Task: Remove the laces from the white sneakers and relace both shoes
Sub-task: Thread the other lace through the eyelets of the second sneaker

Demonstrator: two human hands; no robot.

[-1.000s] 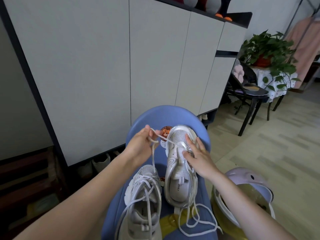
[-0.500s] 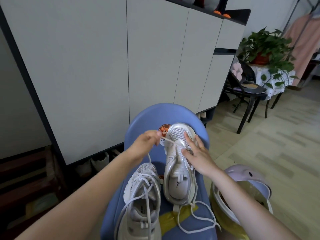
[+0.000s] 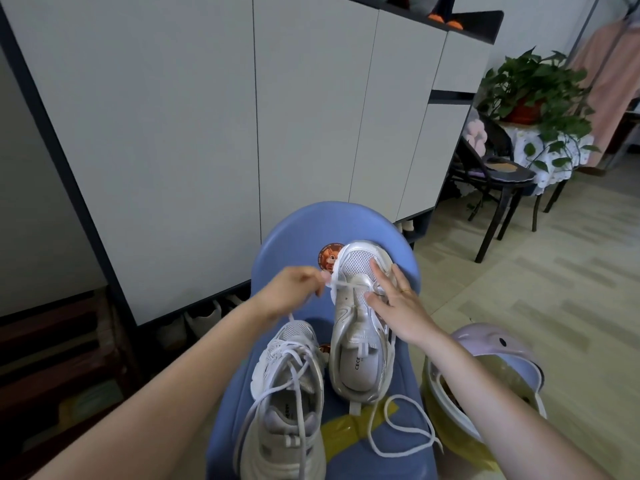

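Two white sneakers lie on a blue chair seat [image 3: 287, 237]. The right sneaker [image 3: 360, 327] has almost no lacing; one white lace [image 3: 405, 431] crosses its lowest eyelets and trails loose behind the heel. My left hand [image 3: 294, 289] pinches the lace end just left of this shoe's toe. My right hand [image 3: 398, 303] rests with straight fingers on the shoe's right side and steadies it. The left sneaker [image 3: 287, 400] is still laced, with its lace ends loose.
A tall white cabinet [image 3: 207, 133] stands right behind the chair. A lilac bin with a yellow liner [image 3: 491, 344] sits at my right. Further right stand a black chair [image 3: 498, 174] and a potted plant [image 3: 533, 88] on a small table.
My left hand has come down and closer to the shoe's toe with the lace end, so the lace span is shorter. My right hand stays on the shoe.
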